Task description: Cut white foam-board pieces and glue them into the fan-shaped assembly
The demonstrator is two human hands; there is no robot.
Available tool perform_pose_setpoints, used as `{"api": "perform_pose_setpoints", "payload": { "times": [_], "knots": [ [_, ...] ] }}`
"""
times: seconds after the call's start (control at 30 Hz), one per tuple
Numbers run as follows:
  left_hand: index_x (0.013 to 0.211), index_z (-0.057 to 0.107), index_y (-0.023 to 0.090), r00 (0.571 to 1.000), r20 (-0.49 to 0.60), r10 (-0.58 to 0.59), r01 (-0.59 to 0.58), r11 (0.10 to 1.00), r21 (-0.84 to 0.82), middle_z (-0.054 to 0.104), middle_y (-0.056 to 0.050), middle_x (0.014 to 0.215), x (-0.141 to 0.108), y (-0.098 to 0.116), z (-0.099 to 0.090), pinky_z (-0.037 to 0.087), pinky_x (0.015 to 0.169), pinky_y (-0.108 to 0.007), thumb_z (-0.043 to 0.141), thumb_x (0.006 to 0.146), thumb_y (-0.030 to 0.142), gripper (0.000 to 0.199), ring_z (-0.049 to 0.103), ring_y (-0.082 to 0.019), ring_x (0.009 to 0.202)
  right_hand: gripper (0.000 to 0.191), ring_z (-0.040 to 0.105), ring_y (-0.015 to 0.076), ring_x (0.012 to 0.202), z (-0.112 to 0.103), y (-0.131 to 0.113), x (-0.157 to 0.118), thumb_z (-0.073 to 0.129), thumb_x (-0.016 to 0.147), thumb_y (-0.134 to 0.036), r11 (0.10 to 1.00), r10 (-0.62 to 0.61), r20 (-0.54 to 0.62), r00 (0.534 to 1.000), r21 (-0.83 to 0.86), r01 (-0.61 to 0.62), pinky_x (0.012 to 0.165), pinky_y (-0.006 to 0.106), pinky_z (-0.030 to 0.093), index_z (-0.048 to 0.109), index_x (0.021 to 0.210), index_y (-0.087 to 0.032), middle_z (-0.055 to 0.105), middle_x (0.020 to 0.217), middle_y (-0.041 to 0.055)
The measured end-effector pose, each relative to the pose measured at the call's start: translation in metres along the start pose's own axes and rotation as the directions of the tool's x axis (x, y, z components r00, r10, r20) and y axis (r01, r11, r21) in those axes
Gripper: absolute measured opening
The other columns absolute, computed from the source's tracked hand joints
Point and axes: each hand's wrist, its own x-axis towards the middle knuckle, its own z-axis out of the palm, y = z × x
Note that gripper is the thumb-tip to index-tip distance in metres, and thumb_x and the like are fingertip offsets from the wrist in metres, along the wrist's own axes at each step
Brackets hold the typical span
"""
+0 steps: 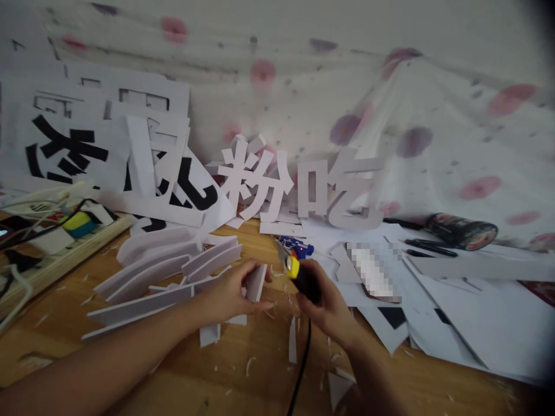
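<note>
Over the middle of the wooden table, my left hand (pixel 234 294) pinches a small white board piece (pixel 256 283) between thumb and fingers. Just to its right, my right hand (pixel 325 300) is wrapped round a black and yellow tool (pixel 297 271), a utility knife by its look, with its tip pointing up and to the left. The tool and the white piece are apart. Under and left of my left arm lies a white cut-out character (pixel 173 260) with curved raised strips. A blue glue gun (pixel 299 245) rests behind the tool.
White characters (pixel 318 188) stand against the patterned curtain (pixel 260 75). Cut sheets (pixel 151 104) lean at the left, by a power strip with cables (pixel 65 254). At right lie a blurred-out phone (pixel 373 271), pens (pixel 429 247), a dark jar (pixel 462 231) and papers (pixel 498 312). A black cable (pixel 301 364) crosses the front.
</note>
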Motion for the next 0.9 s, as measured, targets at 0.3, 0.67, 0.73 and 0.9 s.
{"api": "perform_pose_setpoints", "payload": {
  "times": [0.3,0.67,0.73,0.9],
  "knots": [
    [0.090,0.052,0.021,0.995,-0.027,0.092,-0.096,0.975,-0.201,0.055,0.002,0.090,0.005,-0.025,0.003,0.044,0.059,-0.022,0.070,0.063,0.017,0.033,0.053,-0.010,0.069,0.017,0.049,0.0179,0.066,0.016,-0.026,-0.006,0.052,0.056,-0.017,0.915,-0.097,0.194,0.976,-0.368,0.164,0.058,0.028,0.028,0.051,0.073,-0.020,0.058,0.070,0.0015],
    [0.085,0.050,0.021,0.998,-0.012,0.054,-0.055,0.975,-0.214,0.054,0.004,0.087,0.005,-0.018,0.003,0.043,0.057,-0.021,0.071,0.060,0.012,0.034,0.052,-0.009,0.066,0.012,0.048,0.0166,0.065,0.015,-0.022,-0.006,0.056,0.061,-0.019,0.898,-0.096,0.165,0.982,-0.411,0.157,0.059,0.026,0.026,0.053,0.072,-0.020,0.058,0.068,0.0007],
    [0.087,0.050,0.022,0.998,-0.014,0.066,-0.067,0.972,-0.225,0.055,0.003,0.090,0.005,-0.022,0.004,0.044,0.057,-0.021,0.069,0.061,0.012,0.033,0.053,-0.009,0.066,0.011,0.048,0.0164,0.064,0.015,-0.022,-0.006,0.057,0.061,-0.019,0.894,-0.097,0.160,0.982,-0.421,0.157,0.059,0.026,0.026,0.051,0.071,-0.020,0.058,0.067,0.0004],
    [0.087,0.050,0.022,0.997,-0.025,0.079,-0.083,0.974,-0.212,0.055,0.003,0.090,0.005,-0.024,0.004,0.044,0.057,-0.021,0.070,0.061,0.012,0.034,0.053,-0.010,0.067,0.011,0.047,0.0160,0.064,0.015,-0.020,-0.006,0.057,0.062,-0.019,0.883,-0.116,0.162,0.980,-0.435,0.176,0.059,0.026,0.025,0.049,0.069,-0.021,0.057,0.067,0.0000]
  ]
}}
